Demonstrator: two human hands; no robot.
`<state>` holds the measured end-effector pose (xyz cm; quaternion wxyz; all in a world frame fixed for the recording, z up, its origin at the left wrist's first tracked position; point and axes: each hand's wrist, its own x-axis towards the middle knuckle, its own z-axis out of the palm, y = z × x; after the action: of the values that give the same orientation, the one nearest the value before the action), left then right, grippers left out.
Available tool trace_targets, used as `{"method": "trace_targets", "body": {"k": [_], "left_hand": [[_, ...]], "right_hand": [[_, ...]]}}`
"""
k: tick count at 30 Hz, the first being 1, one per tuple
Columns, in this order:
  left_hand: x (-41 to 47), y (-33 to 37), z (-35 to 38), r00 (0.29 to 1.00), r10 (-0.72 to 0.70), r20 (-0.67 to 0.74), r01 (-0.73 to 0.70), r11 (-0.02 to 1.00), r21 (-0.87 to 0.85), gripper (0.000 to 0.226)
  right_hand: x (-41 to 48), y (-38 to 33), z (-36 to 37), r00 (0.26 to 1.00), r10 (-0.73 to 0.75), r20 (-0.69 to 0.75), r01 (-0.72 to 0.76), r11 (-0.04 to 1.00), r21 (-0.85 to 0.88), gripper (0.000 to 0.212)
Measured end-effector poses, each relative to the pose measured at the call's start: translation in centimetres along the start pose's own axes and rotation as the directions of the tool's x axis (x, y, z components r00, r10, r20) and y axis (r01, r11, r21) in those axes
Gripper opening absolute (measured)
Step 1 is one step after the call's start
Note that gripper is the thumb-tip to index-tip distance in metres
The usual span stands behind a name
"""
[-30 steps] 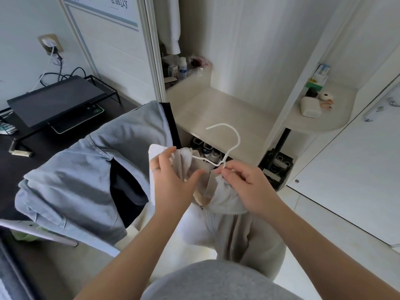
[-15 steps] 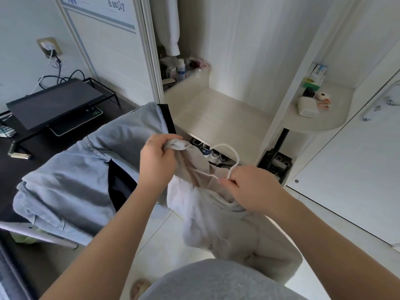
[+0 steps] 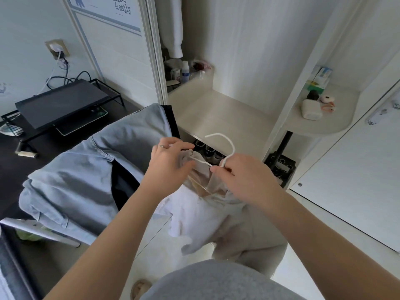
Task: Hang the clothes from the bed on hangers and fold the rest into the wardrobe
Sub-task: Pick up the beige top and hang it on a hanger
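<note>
white hanger [image 3: 233, 146] | right hand [image 3: 246, 176] fingers pinch neck | left hand [image 3: 167, 167] fingers grip garment [image 3: 194, 217] | shelf [image 3: 227, 118] edge beyond

The left hand [image 3: 171, 163] is pulling the garment [image 3: 194, 213] over the hanger [image 3: 233, 147], whose hook is rising above the right hand [image 3: 244, 176].

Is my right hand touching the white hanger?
Touching. The head view shows the right hand pinching the white hanger at the base of its hook.
</note>
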<state>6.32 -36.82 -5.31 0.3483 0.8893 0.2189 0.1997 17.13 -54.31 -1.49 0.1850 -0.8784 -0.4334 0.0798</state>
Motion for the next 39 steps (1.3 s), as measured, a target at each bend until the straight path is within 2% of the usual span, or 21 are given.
{"method": "trace_targets", "body": {"k": [2,5,9,11,15,18,21,24,28,31,33,37,39], "left_hand": [[-0.1,0.1,0.1,0.999,0.038,0.009,-0.039,0.995,0.096,0.029],[-0.2,0.2,0.4,0.991,0.131,0.015,-0.132,0.989,0.068,0.017],[-0.2,0.2,0.6,0.998,0.050,-0.022,-0.049,0.997,0.051,0.018],[-0.1,-0.1,0.4,0.998,0.039,-0.057,-0.036,0.998,0.055,0.017],[0.6,-0.5,-0.1,0.983,0.057,-0.175,-0.046,0.997,0.065,0.014],[1.3,-0.2,0.3,0.982,0.068,-0.175,-0.058,0.996,0.063,0.013],[2.0,0.6,1.2,0.989,0.075,-0.125,-0.077,0.997,-0.008,0.014],[2.6,1.7,1.8,0.992,0.073,-0.099,-0.079,0.995,-0.062,0.016],[2.9,2.2,2.4,0.996,0.079,-0.036,-0.082,0.994,-0.072,0.022],[3.0,1.6,2.9,0.997,0.050,0.055,-0.045,0.995,-0.085,0.025],[3.2,1.3,3.3,0.990,0.022,0.139,-0.002,0.990,-0.142,0.022],[4.5,1.1,3.8,0.954,-0.020,0.299,0.094,0.968,-0.234,0.019],[6.0,1.2,3.6,0.941,0.011,0.337,0.080,0.963,-0.257,0.018]], "right_hand": [[0.0,0.0,0.5,0.997,-0.033,-0.063,0.036,0.999,0.035,0.051],[0.2,0.2,0.9,0.994,-0.044,-0.105,0.062,0.983,0.172,0.048],[-0.1,1.5,0.6,0.996,-0.058,-0.068,0.081,0.911,0.404,0.029],[-1.0,3.0,0.6,0.998,-0.057,-0.024,0.062,0.898,0.436,0.016],[-3.3,6.0,1.2,1.000,0.011,0.019,-0.017,0.927,0.376,0.045],[-4.3,7.0,1.4,0.996,0.072,0.045,-0.084,0.915,0.395,0.045],[-4.7,7.0,1.4,0.993,0.092,0.074,-0.115,0.898,0.425,0.042],[-4.9,6.8,1.4,0.991,0.124,0.045,-0.131,0.867,0.480,0.042],[-4.9,7.0,1.3,0.962,0.272,-0.013,-0.207,0.764,0.611,0.043],[-4.7,6.9,0.8,0.929,0.371,-0.006,-0.234,0.598,0.766,0.034],[-4.0,6.5,0.1,0.908,0.418,-0.023,-0.219,0.521,0.825,0.025],[-0.9,5.3,-1.1,0.867,0.494,-0.064,-0.148,0.380,0.913,0.020],[1.4,4.6,-1.7,0.844,0.524,-0.115,-0.104,0.370,0.923,0.022]]}}
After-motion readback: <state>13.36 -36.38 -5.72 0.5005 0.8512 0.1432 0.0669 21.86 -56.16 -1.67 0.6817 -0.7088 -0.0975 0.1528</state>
